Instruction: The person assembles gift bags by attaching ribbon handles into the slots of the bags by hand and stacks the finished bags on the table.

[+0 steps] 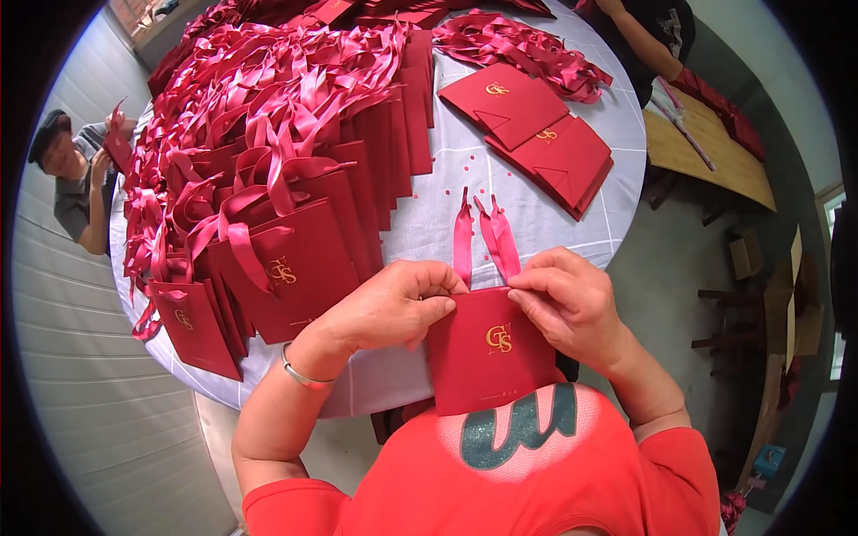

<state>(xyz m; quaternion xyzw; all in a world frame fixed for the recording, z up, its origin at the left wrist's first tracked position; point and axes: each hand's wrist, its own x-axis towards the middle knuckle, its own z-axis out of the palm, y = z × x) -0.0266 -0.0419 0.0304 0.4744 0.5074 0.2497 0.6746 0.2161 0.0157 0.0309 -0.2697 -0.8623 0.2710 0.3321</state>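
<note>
While the left hand [407, 308] grips the upper left corner of a small red paper bag [469, 368] between thumb and bent fingers, the right hand [576, 299] pinches its top edge near the other corner. I see the bag just below the middle of the frame, slightly right of centre, its lower edge overlapping the person's bright red shirt [402, 487]. It is a deep, even red, smooth and flat in front, with a gold monogram [499, 339] in its upper half and a line of tiny print near the bottom. Glossy pink ribbons [505, 246] rise above its rim and narrow to dark tips, seen against the white tablecloth [617, 165]. Ribboned red bags [313, 241] crowd the upper left of the frame; flat red bags [572, 165] lie right of the upper centre.
</note>
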